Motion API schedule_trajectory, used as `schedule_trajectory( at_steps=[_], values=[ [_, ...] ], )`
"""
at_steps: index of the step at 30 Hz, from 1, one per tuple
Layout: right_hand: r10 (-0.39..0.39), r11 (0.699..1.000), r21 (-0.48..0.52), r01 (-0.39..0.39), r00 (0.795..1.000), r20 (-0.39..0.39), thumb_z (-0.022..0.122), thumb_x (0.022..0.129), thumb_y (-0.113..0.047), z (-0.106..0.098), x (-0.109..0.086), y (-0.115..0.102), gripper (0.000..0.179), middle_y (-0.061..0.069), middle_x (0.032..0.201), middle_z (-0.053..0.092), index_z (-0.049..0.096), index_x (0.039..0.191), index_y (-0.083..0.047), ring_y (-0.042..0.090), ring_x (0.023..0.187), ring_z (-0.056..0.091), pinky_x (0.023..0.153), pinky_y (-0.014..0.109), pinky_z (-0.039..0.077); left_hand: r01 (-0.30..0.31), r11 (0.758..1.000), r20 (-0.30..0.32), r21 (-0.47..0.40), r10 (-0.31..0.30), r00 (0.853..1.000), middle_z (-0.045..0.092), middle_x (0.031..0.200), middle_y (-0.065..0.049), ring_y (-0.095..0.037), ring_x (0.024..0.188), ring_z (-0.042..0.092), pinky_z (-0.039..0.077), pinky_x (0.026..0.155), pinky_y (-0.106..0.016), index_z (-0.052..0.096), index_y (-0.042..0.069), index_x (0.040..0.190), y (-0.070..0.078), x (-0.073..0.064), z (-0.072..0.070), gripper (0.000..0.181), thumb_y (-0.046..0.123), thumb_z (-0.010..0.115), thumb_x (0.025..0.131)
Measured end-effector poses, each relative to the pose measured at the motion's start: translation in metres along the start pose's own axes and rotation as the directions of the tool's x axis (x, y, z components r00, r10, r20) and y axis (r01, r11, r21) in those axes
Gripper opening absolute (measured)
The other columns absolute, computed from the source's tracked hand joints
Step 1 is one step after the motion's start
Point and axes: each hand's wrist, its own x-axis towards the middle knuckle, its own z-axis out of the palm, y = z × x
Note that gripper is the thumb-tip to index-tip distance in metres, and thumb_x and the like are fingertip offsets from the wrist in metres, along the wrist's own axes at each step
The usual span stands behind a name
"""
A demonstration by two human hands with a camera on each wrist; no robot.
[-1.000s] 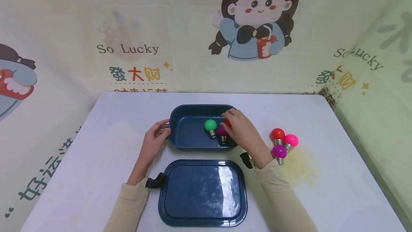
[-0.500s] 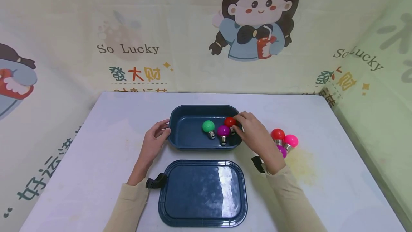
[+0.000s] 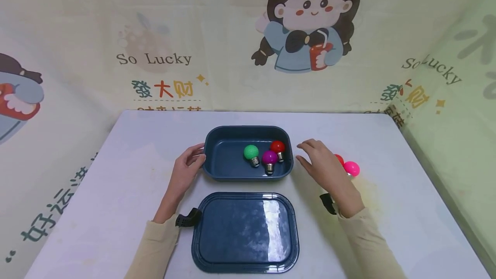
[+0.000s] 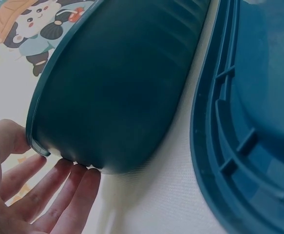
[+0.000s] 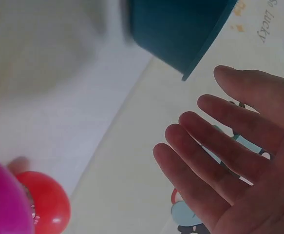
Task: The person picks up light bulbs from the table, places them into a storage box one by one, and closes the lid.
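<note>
A dark blue plastic box (image 3: pixel 224 158) holds a green light bulb (image 3: pixel 251 152), a purple bulb (image 3: pixel 269 157) and a red bulb (image 3: pixel 277 146), all in its right half. My left hand (image 3: pixel 188 166) rests at the box's left end. In the left wrist view, its extended fingertips (image 4: pixel 91 178) touch the outer wall, with the thumb by the rim. My right hand (image 3: pixel 323 165) is just right of the box, apart from it, fingers spread and holding nothing. Beyond that hand lie another red bulb (image 3: pixel 339 159) and a pink bulb (image 3: pixel 351 168), partly covered by it.
In front of the box, a dark blue lid (image 3: pixel 245 232) lies flat on the white table (image 3: pixel 131 158). A magenta bulb (image 5: pixel 5 200) shows close up in the right wrist view, beside the red one. A printed cloth (image 3: pixel 232 85) hangs behind the table.
My right hand has let go of the red bulb inside the box and moved out to the right. The green bulb has shifted slightly left. My left hand has stayed put.
</note>
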Motion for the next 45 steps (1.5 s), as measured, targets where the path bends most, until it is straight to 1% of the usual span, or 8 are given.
schedule_trajectory(
  at_steps=[10,16,18,25,28,34,42,45],
  values=[
    [0.015,1.000,-0.001,-0.015,1.000,0.026,0.075,0.088,-0.012,-0.002,-0.018,0.020,0.035,0.022,0.115,0.065,0.067,0.119,0.003,0.038,0.111,0.059,0.094,0.050,0.053,0.025,0.999,0.027,-0.020,-0.024,0.999,0.057,0.137,-0.015,-0.028,0.125,0.057,0.050,0.091,-0.016,0.052,0.012,0.144,0.004,0.002,0.001,0.045,0.026,0.058,0.101],
    [-0.015,1.000,0.001,0.015,1.000,0.019,0.073,0.089,-0.009,-0.003,-0.031,0.034,0.032,0.021,0.114,0.065,0.066,0.117,0.005,0.039,0.111,0.059,0.095,0.052,0.051,0.049,0.999,0.037,0.008,-0.049,0.998,0.056,0.136,-0.021,-0.033,0.126,0.056,0.051,0.094,-0.021,0.050,0.003,0.143,0.039,-0.010,-0.001,0.043,0.015,0.056,0.102],
    [-0.019,1.000,-0.007,0.019,1.000,0.021,0.073,0.089,-0.010,-0.004,-0.034,0.038,0.032,0.021,0.113,0.065,0.066,0.117,0.005,0.038,0.110,0.059,0.095,0.052,0.051,0.040,0.999,0.035,0.009,-0.040,0.999,0.057,0.136,-0.022,-0.033,0.126,0.057,0.051,0.095,-0.023,0.051,0.002,0.142,0.044,-0.013,-0.002,0.042,0.014,0.056,0.102],
    [-0.073,0.997,-0.014,0.073,0.996,-0.044,0.077,0.085,-0.010,-0.003,-0.045,0.051,0.028,0.017,0.105,0.067,0.070,0.109,0.005,0.031,0.095,0.060,0.079,0.046,0.056,0.042,0.999,0.037,0.002,-0.042,0.998,0.057,0.136,-0.022,-0.033,0.126,0.057,0.051,0.094,-0.020,0.050,0.002,0.142,0.045,-0.013,-0.002,0.042,0.014,0.056,0.102],
    [-0.091,0.996,-0.028,0.090,0.994,-0.064,0.078,0.084,-0.010,-0.001,-0.049,0.055,0.027,0.016,0.104,0.068,0.071,0.106,0.004,0.031,0.093,0.061,0.078,0.045,0.056,0.046,0.999,0.036,0.003,-0.046,0.998,0.056,0.136,-0.021,-0.033,0.126,0.056,0.051,0.095,-0.023,0.050,0.002,0.142,0.046,-0.013,-0.002,0.042,0.014,0.055,0.102],
    [-0.010,0.999,-0.039,0.011,1.000,0.020,0.080,0.083,-0.014,-0.002,-0.056,0.058,0.035,0.020,0.108,0.067,0.070,0.111,0.004,0.034,0.096,0.060,0.081,0.050,0.057,0.052,0.999,0.029,0.005,-0.052,0.998,0.057,0.136,-0.021,-0.033,0.125,0.057,0.052,0.097,-0.030,0.051,0.003,0.142,0.046,-0.014,-0.002,0.042,0.014,0.055,0.102],
    [0.031,0.999,-0.029,-0.029,0.996,0.087,0.085,0.078,-0.013,-0.001,-0.063,0.063,0.044,0.022,0.112,0.065,0.069,0.115,0.003,0.037,0.101,0.061,0.081,0.051,0.057,0.046,0.999,0.030,-0.018,-0.045,0.999,0.057,0.134,-0.022,-0.034,0.124,0.057,0.049,0.087,-0.012,0.051,0.003,0.142,0.043,-0.014,-0.003,0.042,0.013,0.056,0.102],
    [0.032,0.999,-0.025,-0.030,0.995,0.089,0.086,0.076,-0.013,-0.001,-0.064,0.063,0.043,0.021,0.110,0.066,0.070,0.113,0.003,0.038,0.101,0.062,0.081,0.052,0.057,0.045,0.999,0.030,-0.022,-0.045,0.999,0.057,0.134,-0.022,-0.034,0.124,0.057,0.048,0.085,-0.010,0.051,0.003,0.142,0.044,-0.014,-0.004,0.042,0.013,0.056,0.102]
  ],
)
